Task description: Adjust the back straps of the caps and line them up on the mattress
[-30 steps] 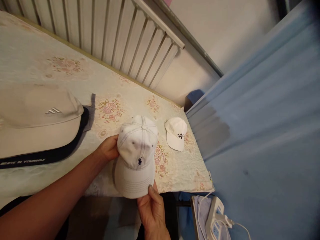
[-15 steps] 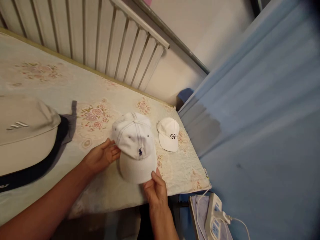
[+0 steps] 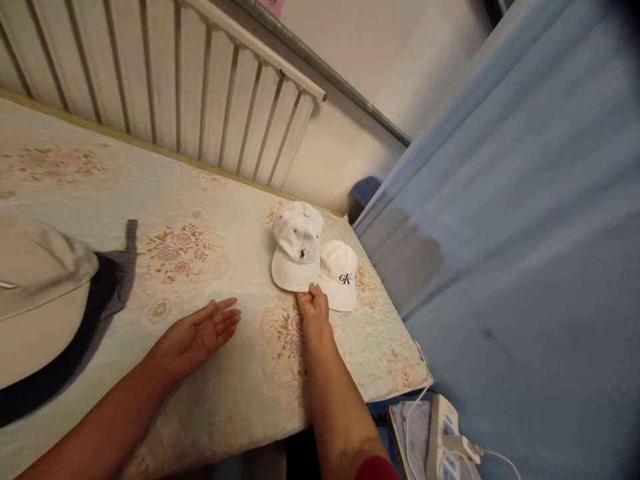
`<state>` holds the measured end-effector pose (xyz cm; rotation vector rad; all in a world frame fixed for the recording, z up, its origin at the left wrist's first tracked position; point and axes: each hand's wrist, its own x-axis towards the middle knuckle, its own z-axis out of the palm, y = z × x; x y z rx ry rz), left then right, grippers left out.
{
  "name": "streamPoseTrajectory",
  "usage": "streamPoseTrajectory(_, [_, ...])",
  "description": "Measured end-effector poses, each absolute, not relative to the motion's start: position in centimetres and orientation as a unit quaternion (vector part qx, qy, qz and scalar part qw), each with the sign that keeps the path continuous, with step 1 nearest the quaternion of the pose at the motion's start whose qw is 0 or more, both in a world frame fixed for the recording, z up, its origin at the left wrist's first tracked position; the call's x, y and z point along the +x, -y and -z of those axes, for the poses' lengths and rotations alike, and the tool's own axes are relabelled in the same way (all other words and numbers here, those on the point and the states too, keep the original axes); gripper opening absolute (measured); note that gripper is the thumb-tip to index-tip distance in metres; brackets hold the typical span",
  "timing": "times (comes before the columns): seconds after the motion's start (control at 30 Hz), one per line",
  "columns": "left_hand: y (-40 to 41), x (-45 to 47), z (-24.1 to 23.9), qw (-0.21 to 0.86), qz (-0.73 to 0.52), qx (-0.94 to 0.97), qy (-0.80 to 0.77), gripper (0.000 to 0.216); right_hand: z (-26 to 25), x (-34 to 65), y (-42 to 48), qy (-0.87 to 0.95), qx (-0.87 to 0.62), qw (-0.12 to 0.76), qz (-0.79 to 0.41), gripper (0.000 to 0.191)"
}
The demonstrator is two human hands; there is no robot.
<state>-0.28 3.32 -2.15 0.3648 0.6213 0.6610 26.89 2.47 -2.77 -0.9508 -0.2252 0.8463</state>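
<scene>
My right hand (image 3: 314, 305) pinches the brim of a white baseball cap (image 3: 299, 230) with a small dark horse-rider logo. This cap is over the bed, its right side overlapping a second white cap (image 3: 339, 257) marked "CK". Whether its far side rests on the sheet I cannot tell. My left hand (image 3: 203, 333) holds nothing; its fingers are stretched out above the sheet, apart from every cap. Left of it lie a beige cap (image 3: 40, 300) and, partly under it, a dark cap (image 3: 107, 280) with a grey strap.
A floral sheet (image 3: 240, 247) covers the bed. White rails (image 3: 195, 87) run along its back edge, and a blue curtain (image 3: 500, 233) hangs at the right. A white power strip (image 3: 443, 433) with cords sits low beside the bed's corner. Something blue (image 3: 364, 192) is at the far corner.
The horse-logo cap has moved away from me and to the right, against the CK cap, carried by my right hand. My left hand has let go of it.
</scene>
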Motion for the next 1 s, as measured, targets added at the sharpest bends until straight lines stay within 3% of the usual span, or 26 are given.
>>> streamPoseTrajectory(0.37, [-3.0,0.0,2.2,0.883,-0.313,0.18,-0.301,0.026,4.7,27.2,-1.8,0.101,-0.498,0.761,-0.405,0.017])
streamPoseTrajectory(1.0, [-2.6,0.1,2.4,0.888,-0.304,0.19,-0.287,0.024,4.4,27.1,1.5,0.083,-0.491,0.759,-0.419,0.018])
